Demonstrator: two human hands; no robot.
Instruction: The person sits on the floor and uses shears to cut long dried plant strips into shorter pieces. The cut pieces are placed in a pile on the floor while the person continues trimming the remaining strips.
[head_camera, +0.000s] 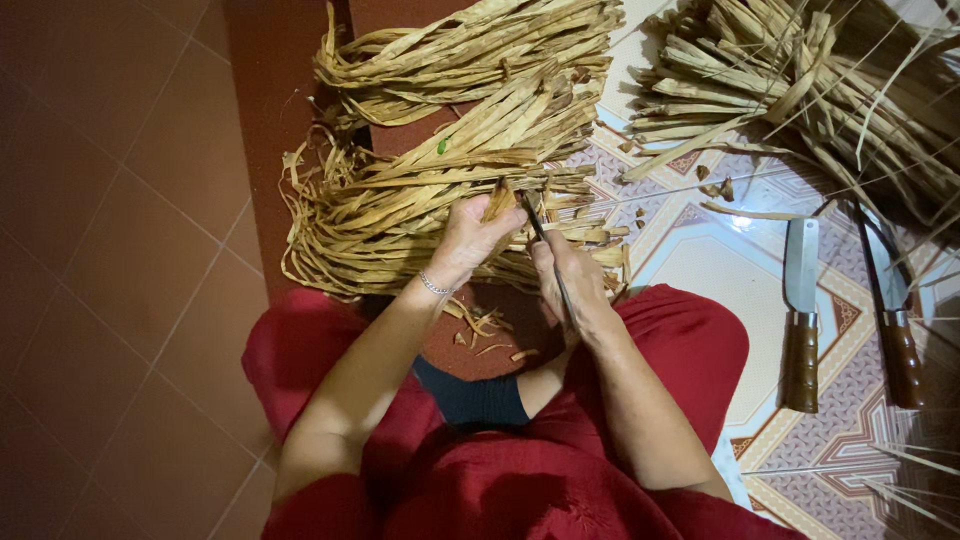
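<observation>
Dried leaf strips (440, 190) lie heaped in long tan bundles on the floor, straight ahead of the seated person's knees, and that heap is the thing to steer by. At its near edge the left hand (470, 238) is closed around the end of one strip (500, 200), pinching it upright between thumb and fingers; a thin bracelet (434, 286) sits on that wrist. Just to the right of it, touching the same strip, the right hand (572, 285) is curled tight around a slim dark blade (540, 235), whose tip meets the strip where the left fingers grip it. Small trimmed scraps (480, 325) lie on the floor between the heap and the person's red skirt (520, 480).

To the right of the heap, across a patch of patterned tile (720, 270), a second pile of strips (820, 90) fans out toward the far corner. Nearer than that pile, two knives with brown wooden handles lie side by side: a broad straight-bladed one (800, 310), and a darker one (895, 320) just beyond it. To the left of the heap the floor is plain reddish-brown tile (120, 250).
</observation>
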